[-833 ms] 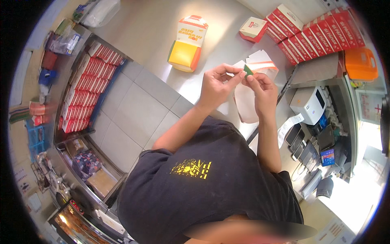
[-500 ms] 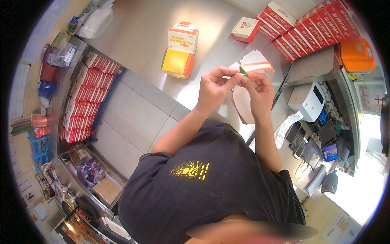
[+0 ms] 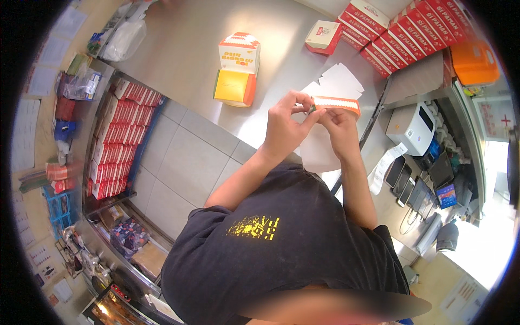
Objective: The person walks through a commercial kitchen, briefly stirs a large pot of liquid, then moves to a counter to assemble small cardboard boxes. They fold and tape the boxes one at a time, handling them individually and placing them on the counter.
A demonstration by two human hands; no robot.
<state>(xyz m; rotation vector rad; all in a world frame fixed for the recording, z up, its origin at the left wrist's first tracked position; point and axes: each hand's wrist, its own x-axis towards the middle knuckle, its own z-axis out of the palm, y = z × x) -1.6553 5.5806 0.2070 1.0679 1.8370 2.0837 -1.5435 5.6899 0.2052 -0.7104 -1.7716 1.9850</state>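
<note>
My left hand (image 3: 284,127) and my right hand (image 3: 337,122) are raised together over the steel counter (image 3: 189,49). Between their fingertips they pinch a small green thing (image 3: 313,108); what it is cannot be made out. Just beyond the fingers lies a flat white carton blank with an orange-and-white edge (image 3: 337,95). A white paper bag (image 3: 317,151) lies under my right wrist. An open orange-and-yellow food box (image 3: 236,67) stands on the counter to the left of my hands.
Red-and-white boxes are stacked in a row at the back right (image 3: 411,32), one smaller box (image 3: 323,37) standing apart. A white receipt printer (image 3: 411,127) and several phones (image 3: 403,181) sit at the right. A shelf of red packs (image 3: 116,135) runs along the left.
Both hands have stayed together on the small green thing. The view has shifted, so the counter and boxes sit slightly differently in the picture.
</note>
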